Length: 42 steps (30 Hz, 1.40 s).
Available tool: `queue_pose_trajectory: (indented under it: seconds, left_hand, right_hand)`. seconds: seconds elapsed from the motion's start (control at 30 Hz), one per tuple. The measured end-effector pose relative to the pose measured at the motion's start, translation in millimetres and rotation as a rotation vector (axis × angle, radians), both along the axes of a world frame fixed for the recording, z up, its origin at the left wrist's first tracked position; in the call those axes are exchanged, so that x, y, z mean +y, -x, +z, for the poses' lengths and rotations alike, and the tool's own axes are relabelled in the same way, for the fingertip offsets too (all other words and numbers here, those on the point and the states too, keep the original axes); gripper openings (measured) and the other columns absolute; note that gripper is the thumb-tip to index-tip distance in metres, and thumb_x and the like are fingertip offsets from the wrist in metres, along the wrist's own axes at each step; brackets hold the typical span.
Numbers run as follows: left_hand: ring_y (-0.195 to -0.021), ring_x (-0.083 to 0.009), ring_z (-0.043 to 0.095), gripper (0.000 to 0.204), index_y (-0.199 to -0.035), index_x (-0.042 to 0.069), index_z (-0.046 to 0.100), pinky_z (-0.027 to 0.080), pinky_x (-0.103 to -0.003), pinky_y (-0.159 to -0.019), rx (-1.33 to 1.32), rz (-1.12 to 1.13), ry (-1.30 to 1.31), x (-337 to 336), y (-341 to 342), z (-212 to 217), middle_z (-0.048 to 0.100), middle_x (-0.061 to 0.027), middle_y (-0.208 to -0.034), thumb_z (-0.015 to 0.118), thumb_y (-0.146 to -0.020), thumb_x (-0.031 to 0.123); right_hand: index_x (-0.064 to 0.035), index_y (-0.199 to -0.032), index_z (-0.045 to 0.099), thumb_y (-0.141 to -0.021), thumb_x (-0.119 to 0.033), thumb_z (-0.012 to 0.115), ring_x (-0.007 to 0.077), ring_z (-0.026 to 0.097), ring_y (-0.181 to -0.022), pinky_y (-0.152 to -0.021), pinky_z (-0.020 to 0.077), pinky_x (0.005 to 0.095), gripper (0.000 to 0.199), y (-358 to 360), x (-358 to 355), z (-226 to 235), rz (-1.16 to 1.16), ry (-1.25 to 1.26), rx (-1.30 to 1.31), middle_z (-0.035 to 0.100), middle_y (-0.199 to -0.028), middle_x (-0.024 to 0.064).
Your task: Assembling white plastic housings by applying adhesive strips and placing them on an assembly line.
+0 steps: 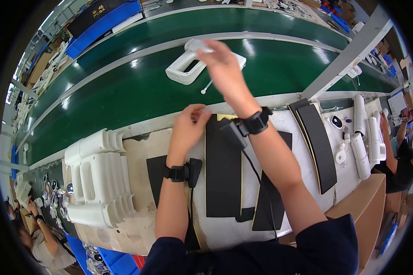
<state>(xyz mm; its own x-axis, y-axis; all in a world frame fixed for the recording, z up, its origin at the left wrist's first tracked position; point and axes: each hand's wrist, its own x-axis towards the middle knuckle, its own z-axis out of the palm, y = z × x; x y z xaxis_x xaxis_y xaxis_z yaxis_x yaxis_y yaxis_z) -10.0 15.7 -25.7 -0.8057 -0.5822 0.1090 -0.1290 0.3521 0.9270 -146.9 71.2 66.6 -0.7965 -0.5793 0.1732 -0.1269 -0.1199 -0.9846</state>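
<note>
I've got my right hand [220, 64] stretched far out over the green conveyor belt [124, 91], its grip closed on the white handled housing [188, 66] lying there, while my left hand [188, 128] pinches the far edge of a black foam strip [222, 169] on the table [298, 151].

Two green conveyor belts [124, 91] curve across the far side, light glinting off them. A grey post [348, 55] slants at right. Blue crates [103, 23] sit far left, a cardboard box [362, 201] near right.
</note>
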Motion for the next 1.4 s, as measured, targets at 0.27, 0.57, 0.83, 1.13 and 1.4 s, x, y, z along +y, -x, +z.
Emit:
queue_pose_trajectory:
  seconds: [0.27, 0.57, 0.83, 1.13, 1.4]
  left_hand:
    - [-0.105, -0.0303, 0.059, 0.041, -0.115, -0.002, 0.058, 0.047, -0.037, -0.084, 0.251, -0.264, 0.243, 28, -4, -7, 0.061, -0.0199, -0.109, 0.068, -0.079, 0.016]
    - [-0.093, -0.0151, 0.064, 0.034, -0.110, -0.003, 0.061, 0.051, -0.028, -0.080, 0.238, -0.059, -0.484, 0, -3, 13, 0.067, -0.0066, -0.102, 0.076, -0.080, 0.007]
    - [-0.090, -0.0125, 0.064, 0.032, -0.113, -0.003, 0.061, 0.050, -0.025, -0.079, 0.280, 0.036, -0.745, -14, -7, 5, 0.067, -0.0074, -0.103, 0.072, -0.086, 0.010]
    - [-0.092, -0.0110, 0.062, 0.033, -0.114, -0.004, 0.062, 0.048, -0.024, -0.082, 0.167, -0.030, -0.597, -13, -3, 0, 0.067, -0.0064, -0.104, 0.070, -0.089, 0.016]
    - [-0.093, -0.0116, 0.062, 0.033, -0.115, -0.004, 0.062, 0.047, -0.024, -0.083, 0.157, 0.018, -0.547, -12, -2, -2, 0.067, -0.0064, -0.104, 0.069, -0.090, 0.016]
  right_hand:
    - [-0.0027, -0.106, 0.068, -0.089, -0.017, 0.066, 0.0223, 0.064, -0.093, -0.082, 0.0514, 0.0337, 0.022, -55, -10, -10, 0.425, 0.041, 0.510, 0.067, -0.100, 0.0109]
    - [-0.0011, -0.105, 0.069, -0.089, -0.017, 0.066, 0.0213, 0.068, -0.084, -0.081, 0.0520, 0.0319, 0.023, -31, -11, -21, 0.435, -0.067, 0.442, 0.070, -0.092, 0.0124]
    - [-0.0021, -0.103, 0.073, -0.085, -0.024, 0.070, 0.0196, 0.067, -0.082, -0.079, 0.0513, 0.0307, 0.028, 14, -15, -69, 0.591, -0.342, 0.386, 0.072, -0.093, 0.0131]
    - [0.0005, -0.107, 0.072, -0.082, -0.031, 0.077, 0.0153, 0.064, -0.092, -0.087, 0.0473, 0.0266, 0.041, 39, 1, -87, 0.785, -0.315, -0.072, 0.072, -0.099, 0.0103]
    - [-0.0014, -0.105, 0.072, -0.079, -0.029, 0.079, 0.0123, 0.063, -0.090, -0.086, 0.0466, 0.0251, 0.039, 35, -3, -93, 0.756, -0.190, -0.063, 0.071, -0.098, 0.0075]
